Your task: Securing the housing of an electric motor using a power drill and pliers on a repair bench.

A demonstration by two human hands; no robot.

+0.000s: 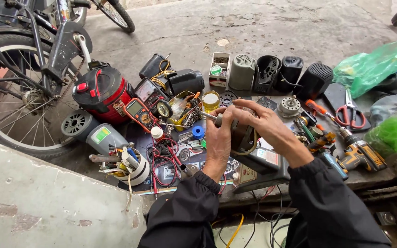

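My left hand (pixel 218 140) and my right hand (pixel 266 125) both grip a small electric motor (pixel 241 134) with a metal shaft sticking out to the left, held above the cluttered ground. The left hand wraps its near side, the right hand covers its top and far side. Both arms wear black sleeves. Most of the motor body is hidden by my fingers.
Around lie a red and black vacuum-like canister (pixel 101 92), an orange multimeter (pixel 139 113), a tin of small parts (pixel 183 110), several dark fan housings (pixel 290 73), red scissors (pixel 349 115), a yellow drill (pixel 361 155), green plastic bags (pixel 373 64) and a bicycle wheel (pixel 10 92) at left.
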